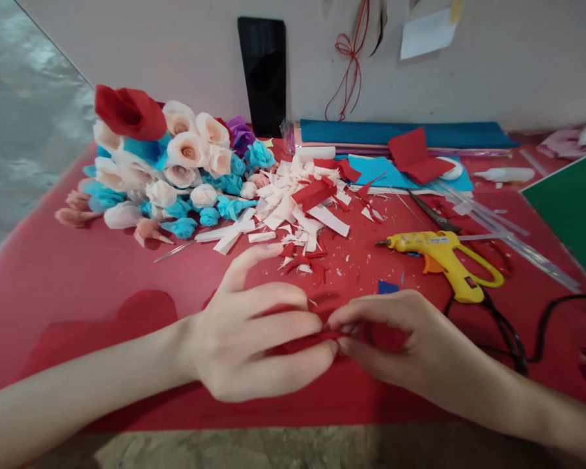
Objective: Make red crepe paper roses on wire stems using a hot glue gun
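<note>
Low over the front of the table, my left hand [258, 332] is closed on a narrow piece of red crepe paper [312, 341], its thumb near the right fingertips and its index finger raised. The thumb and fingers of my right hand [395, 332] pinch the right end of the same piece. Fingers cover much of it, and it blends with the red table. Beyond the hands lies a heap of white and red paper scraps [293, 195]. The yellow glue gun [444, 254] lies on its side beyond my right hand.
Paper flowers [176, 163] in several colours are piled at the back left. A black phone [264, 75] leans on the wall. Blue paper [400, 133], scissors [434, 212], clear glue sticks [512, 234] and a white bottle [505, 174] lie at the right; a black cord [542, 332] trails there.
</note>
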`<state>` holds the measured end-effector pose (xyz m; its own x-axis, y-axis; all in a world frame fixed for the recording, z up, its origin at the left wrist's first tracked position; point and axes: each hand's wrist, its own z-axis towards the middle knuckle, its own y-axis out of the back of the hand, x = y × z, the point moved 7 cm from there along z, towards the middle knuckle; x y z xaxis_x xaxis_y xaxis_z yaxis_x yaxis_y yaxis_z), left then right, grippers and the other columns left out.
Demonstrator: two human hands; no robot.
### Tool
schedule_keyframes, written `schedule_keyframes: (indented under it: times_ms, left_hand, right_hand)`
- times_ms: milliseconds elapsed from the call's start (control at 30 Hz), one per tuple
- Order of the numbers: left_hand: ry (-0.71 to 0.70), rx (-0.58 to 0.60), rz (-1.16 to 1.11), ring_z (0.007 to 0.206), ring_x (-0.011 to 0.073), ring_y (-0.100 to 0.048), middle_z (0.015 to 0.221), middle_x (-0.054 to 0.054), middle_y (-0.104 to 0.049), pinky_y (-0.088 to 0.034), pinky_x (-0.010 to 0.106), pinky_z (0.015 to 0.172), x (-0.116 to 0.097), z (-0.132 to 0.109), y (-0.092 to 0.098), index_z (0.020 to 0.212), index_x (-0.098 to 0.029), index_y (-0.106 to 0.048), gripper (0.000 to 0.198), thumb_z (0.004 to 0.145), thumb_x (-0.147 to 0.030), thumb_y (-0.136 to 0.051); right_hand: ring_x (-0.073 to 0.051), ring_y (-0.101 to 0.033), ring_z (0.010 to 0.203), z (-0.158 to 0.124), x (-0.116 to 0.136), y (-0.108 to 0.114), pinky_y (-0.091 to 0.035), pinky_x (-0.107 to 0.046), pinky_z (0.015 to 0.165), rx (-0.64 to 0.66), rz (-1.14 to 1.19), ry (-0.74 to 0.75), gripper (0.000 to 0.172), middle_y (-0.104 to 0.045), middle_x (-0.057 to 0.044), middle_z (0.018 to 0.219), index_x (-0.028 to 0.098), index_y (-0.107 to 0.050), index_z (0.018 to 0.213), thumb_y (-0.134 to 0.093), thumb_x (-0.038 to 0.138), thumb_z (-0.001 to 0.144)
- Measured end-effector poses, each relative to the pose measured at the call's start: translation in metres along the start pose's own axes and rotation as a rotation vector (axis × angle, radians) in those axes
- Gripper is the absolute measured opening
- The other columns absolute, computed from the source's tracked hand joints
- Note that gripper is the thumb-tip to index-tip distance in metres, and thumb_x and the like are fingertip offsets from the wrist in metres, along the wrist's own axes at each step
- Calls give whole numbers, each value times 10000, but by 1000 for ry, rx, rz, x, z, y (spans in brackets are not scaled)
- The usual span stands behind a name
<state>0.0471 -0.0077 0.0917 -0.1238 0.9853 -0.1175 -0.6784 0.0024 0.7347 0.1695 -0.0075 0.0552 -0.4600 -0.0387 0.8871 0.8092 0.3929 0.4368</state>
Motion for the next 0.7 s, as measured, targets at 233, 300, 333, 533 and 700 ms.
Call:
schedule_keyframes:
  times_ms: [233,300,333,533,700]
  left_hand:
    - [-14,1,22,733,122,-605,693,-65,-675,-399,406,996,-3,0,-2,701,-238,-658,115,734,-137,-617]
    - [-24,11,26,735,124,-611,700,-63,-678,-401,410,999,-2,-1,-2,709,-235,-660,128,750,-133,-596]
    - [-31,17,33,736,125,-615,708,-65,-680,-400,416,1000,-2,-1,-2,715,-239,-661,135,760,-137,-585]
    - [1,10,59,732,133,-633,721,-76,-687,-382,470,1010,-4,-1,-2,738,-266,-653,148,789,-164,-558]
    - [83,14,68,762,133,-624,719,-80,-682,-385,471,1005,-2,-1,-2,740,-261,-647,169,798,-148,-536]
  right_hand:
    - [-56,-559,601,-5,-5,-5,-426,-137,563,62,22,-54,95,-626,44,684,180,-609,785,-514,170,774]
    - [-53,-556,604,-6,-7,-6,-425,-135,568,76,24,-73,93,-624,48,690,182,-602,784,-511,169,776]
    - [-50,-555,603,-6,-8,-6,-423,-131,568,79,29,-77,88,-622,53,688,183,-599,778,-513,164,773]
    - [-54,-562,615,-6,-10,-7,-426,-138,568,103,52,-95,81,-626,59,699,193,-598,800,-521,178,778]
    - [-57,-556,607,-4,-9,-7,-425,-137,551,101,53,-104,88,-626,52,691,187,-602,794,-515,177,783]
